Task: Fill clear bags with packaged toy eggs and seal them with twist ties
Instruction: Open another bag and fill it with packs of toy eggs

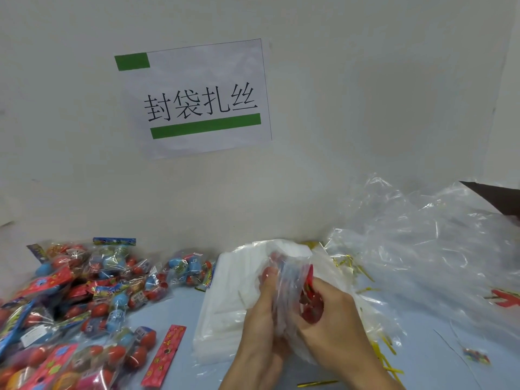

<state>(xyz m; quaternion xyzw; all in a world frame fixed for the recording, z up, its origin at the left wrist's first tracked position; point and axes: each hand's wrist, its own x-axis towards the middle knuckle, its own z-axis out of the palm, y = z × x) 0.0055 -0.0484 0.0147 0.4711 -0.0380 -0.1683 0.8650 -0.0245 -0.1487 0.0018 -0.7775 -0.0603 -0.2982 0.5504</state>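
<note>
My left hand and right hand are both clamped on a crinkly clear plastic bag, red packaged toy eggs inside, so filling seems underway. Next I'd gather its neck; thin gold twist ties lie just beyond my right hand.

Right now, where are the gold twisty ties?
In the head view, the gold twist ties lie scattered on the table's right side, just right of the right hand and under the crumpled heap of clear bags.

My toy eggs are red and blue, my twist ties gold, the sign white with green bars.
</note>
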